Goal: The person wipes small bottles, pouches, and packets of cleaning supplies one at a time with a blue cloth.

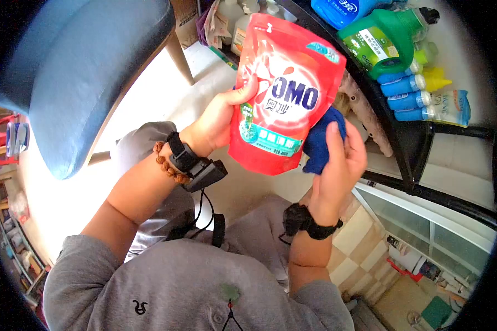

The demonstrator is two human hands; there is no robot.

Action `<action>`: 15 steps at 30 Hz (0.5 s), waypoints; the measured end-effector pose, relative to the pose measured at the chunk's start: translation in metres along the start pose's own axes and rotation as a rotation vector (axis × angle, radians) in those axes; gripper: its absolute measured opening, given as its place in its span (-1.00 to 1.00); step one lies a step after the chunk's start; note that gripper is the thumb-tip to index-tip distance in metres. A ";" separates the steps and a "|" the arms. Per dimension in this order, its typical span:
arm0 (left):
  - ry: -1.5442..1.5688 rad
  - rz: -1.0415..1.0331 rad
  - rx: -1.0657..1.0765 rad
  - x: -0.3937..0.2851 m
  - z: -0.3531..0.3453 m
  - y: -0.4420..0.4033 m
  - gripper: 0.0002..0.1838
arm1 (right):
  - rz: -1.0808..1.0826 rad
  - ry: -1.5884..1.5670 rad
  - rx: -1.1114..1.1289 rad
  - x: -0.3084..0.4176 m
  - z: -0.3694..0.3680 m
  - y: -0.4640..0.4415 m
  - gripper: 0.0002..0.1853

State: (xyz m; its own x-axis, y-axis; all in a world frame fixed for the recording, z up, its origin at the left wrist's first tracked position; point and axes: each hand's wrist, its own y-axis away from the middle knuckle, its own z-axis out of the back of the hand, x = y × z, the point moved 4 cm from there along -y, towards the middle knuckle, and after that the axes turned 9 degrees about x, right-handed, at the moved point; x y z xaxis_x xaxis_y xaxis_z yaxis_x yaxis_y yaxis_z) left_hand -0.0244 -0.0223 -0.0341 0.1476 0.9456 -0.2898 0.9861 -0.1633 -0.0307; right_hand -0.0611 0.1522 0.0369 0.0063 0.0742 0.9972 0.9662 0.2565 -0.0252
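A red OMO pouch [287,99] is held upright and slightly tilted in front of me, its printed face toward the camera. My left hand [221,116] grips its left edge, the thumb on the front and the other fingers hidden behind. At the pouch's lower right, my right hand [339,163] has its thumb and fingers around a dark blue cloth [321,144]. The cloth lies against the pouch's right edge, partly behind it.
A black-framed shelf [392,124] at the upper right bears a green bottle [384,41], several blue bottles [408,99] and a small packet [453,107]. A blue chair [88,71] stands at the left. White bottles [240,25] are behind the pouch.
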 end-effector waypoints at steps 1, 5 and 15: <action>0.012 -0.026 0.020 -0.003 -0.003 0.001 -0.40 | 0.017 -0.056 -0.029 0.005 -0.001 0.006 -0.76; -0.063 -0.125 0.066 -0.006 -0.006 0.009 -0.32 | 0.058 -0.252 -0.180 0.026 0.000 0.023 -0.70; 0.147 0.003 -0.036 0.008 0.003 0.004 -0.37 | 0.646 0.756 0.897 0.046 -0.063 0.054 -0.58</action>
State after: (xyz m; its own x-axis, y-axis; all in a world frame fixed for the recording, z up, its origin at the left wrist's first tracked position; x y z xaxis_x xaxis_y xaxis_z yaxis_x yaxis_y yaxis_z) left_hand -0.0196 -0.0164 -0.0394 0.1577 0.9766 -0.1463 0.9873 -0.1587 0.0050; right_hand 0.0074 0.1083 0.0863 0.8162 -0.0516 0.5755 0.2358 0.9391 -0.2502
